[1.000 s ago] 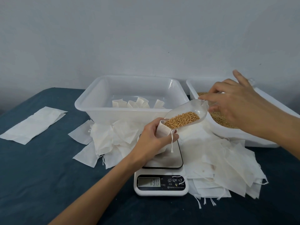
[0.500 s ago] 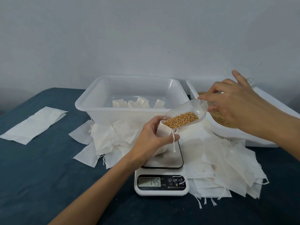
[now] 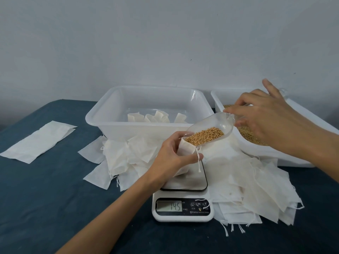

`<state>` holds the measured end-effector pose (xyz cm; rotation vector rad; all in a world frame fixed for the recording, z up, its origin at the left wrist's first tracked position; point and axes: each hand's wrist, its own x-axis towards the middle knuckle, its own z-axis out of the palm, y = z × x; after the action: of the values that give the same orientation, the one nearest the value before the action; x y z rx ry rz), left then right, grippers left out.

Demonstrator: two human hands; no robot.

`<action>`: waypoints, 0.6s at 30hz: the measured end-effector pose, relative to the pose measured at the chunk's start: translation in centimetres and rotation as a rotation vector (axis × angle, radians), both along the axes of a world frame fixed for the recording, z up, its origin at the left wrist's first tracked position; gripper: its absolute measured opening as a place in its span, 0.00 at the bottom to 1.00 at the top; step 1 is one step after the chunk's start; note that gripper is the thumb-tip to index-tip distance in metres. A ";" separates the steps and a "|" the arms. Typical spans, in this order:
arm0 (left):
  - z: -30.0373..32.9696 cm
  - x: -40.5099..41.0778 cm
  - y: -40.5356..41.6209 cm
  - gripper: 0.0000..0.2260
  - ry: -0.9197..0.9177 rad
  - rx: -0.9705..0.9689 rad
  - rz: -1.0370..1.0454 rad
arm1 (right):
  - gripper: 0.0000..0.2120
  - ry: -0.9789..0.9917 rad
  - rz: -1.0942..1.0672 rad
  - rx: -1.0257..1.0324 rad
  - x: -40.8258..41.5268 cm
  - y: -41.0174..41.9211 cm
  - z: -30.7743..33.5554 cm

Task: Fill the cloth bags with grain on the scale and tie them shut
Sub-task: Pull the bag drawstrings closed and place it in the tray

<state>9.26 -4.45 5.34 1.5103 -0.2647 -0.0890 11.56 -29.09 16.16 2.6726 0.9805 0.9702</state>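
My left hand [image 3: 170, 156] grips a small white cloth bag [image 3: 185, 149] upright on the platform of the white scale [image 3: 183, 208], whose display reads 14.5. My right hand [image 3: 264, 116] pinches the handle end of a clear plastic scoop [image 3: 216, 123]. The scoop holds golden grain [image 3: 205, 137] and tilts down, its lip at the bag's open mouth. A drawstring hangs from the bag over my left thumb. The bag's lower part is hidden behind my left hand.
A clear tub [image 3: 146, 114] behind the scale holds several tied bags. A white tub of grain [image 3: 253, 138] stands at the right. Several empty cloth bags [image 3: 256, 184] are heaped right and left of the scale. Two flat bags [image 3: 38, 142] lie on the dark blue tablecloth [image 3: 55, 198], far left.
The scale reading rose from 13.0 to 14.5 as grain slid from the scoop into the bag. Both hands have stayed almost in place.
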 end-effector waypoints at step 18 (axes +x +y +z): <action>-0.2 0.2 0.2 0.25 -0.013 -0.035 -0.031 | 0.18 0.025 -0.005 -0.022 -0.2 0.3 0.0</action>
<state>9.42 -4.23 5.11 1.4724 -0.2989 -0.0989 11.39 -28.83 16.13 2.6745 0.9829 0.9223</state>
